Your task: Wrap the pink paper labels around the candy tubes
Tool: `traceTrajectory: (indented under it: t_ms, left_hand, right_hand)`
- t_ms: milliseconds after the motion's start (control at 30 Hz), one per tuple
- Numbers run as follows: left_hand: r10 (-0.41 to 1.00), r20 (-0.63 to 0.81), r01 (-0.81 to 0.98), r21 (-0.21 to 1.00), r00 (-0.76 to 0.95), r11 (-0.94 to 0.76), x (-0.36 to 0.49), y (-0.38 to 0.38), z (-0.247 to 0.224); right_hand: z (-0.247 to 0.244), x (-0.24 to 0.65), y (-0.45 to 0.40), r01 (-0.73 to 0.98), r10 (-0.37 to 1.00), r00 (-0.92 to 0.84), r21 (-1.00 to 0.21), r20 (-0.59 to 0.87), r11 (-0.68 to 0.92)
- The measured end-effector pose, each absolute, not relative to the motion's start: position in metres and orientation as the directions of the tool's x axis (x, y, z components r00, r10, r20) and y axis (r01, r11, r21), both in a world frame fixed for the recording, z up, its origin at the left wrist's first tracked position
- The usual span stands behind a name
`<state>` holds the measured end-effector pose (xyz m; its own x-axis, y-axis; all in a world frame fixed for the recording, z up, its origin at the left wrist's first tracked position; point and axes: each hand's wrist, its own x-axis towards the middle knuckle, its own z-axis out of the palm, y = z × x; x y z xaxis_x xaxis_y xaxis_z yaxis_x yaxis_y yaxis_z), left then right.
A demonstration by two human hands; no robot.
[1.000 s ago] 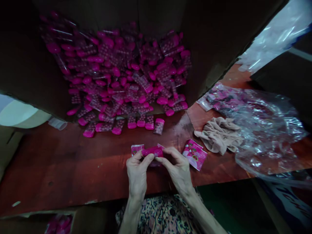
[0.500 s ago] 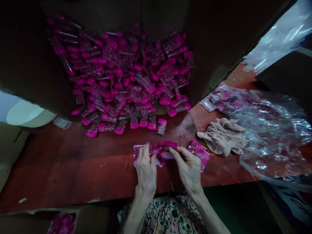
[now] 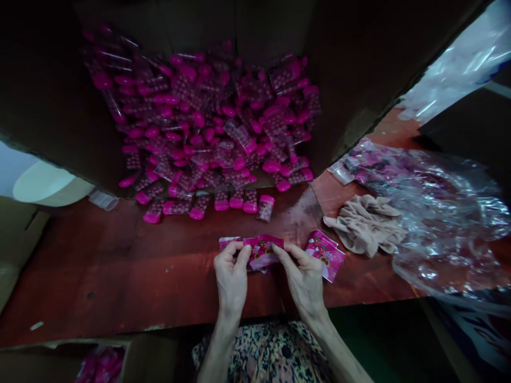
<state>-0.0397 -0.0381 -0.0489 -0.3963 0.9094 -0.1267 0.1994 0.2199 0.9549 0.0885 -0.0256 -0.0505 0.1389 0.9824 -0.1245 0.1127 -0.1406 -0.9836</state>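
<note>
Between my hands a pink printed plastic sleeve label (image 3: pixel 263 252) is stretched out, pinched at both ends. My left hand (image 3: pixel 232 274) grips its left end between thumb and fingers; my right hand (image 3: pixel 301 274) pinches the right end. Under and beside the left fingers lies another pink label (image 3: pixel 228 242) on the table. To the right of my right hand rest several more pink labels (image 3: pixel 325 256), overlapping. Beyond the hands, a clear bottle with a pink cap (image 3: pixel 265 208) and small balls inside stands at the right end of a loose row of similar bottles (image 3: pixel 200 206).
A large cardboard box (image 3: pixel 339 106) lies open toward me, heaped with pink-capped bottles (image 3: pixel 211 127). Right of the hands are a crumpled cloth (image 3: pixel 366 224) and a clear plastic bag (image 3: pixel 447 213). A pale bowl (image 3: pixel 48 184) and a clear cup (image 3: pixel 102 200) stand left on the red table (image 3: pixel 120 276).
My left hand has drawn back from the flat label and now pinches the left end of the one in my right hand. The label is now spread between both hands.
</note>
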Motion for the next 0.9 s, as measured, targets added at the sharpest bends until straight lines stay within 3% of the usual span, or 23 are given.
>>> traceTrajectory:
  t_ms: [133,267,333,400,500,567,667,900]
  left_hand:
    - [0.879,-0.048,0.343,0.910,-0.474,0.234,-0.037,-0.034,-0.061]
    - [0.875,0.076,0.501,0.842,-0.478,0.200,-0.039,-0.036,-0.059]
    - [0.877,0.129,0.492,0.860,-0.463,0.134,-0.043,-0.038,-0.053]
    - [0.896,0.085,0.366,0.926,-0.436,0.090,-0.047,-0.039,-0.044]
    - [0.960,-0.092,0.039,0.994,-0.266,0.106,-0.046,-0.038,-0.032]
    - [0.965,-0.163,-0.146,0.980,-0.206,0.135,-0.042,-0.036,-0.028]
    - [0.914,-0.271,-0.363,0.919,-0.303,0.152,-0.036,-0.034,-0.030]
    - [0.835,-0.392,-0.526,0.837,-0.386,0.150,-0.040,-0.034,-0.035]
  right_hand:
    - [-0.059,0.096,-0.022,0.128,0.968,0.226,-0.982,-0.109,-0.140]
    - [-0.056,0.095,-0.020,0.078,0.969,0.165,-0.977,-0.182,-0.197]
    - [-0.052,0.091,-0.022,0.058,0.971,0.122,-0.975,-0.205,-0.214]
    - [-0.048,0.087,-0.024,0.049,0.974,0.073,-0.974,-0.215,-0.219]
    - [-0.044,0.081,-0.026,0.056,0.979,0.015,-0.978,-0.201,-0.201]
    - [-0.041,0.078,-0.027,0.069,0.984,-0.006,-0.981,-0.180,-0.179]
    - [-0.036,0.076,-0.028,0.081,0.985,-0.057,-0.984,-0.162,-0.157]
    - [-0.035,0.067,-0.034,0.111,0.962,-0.178,-0.976,-0.206,-0.188]
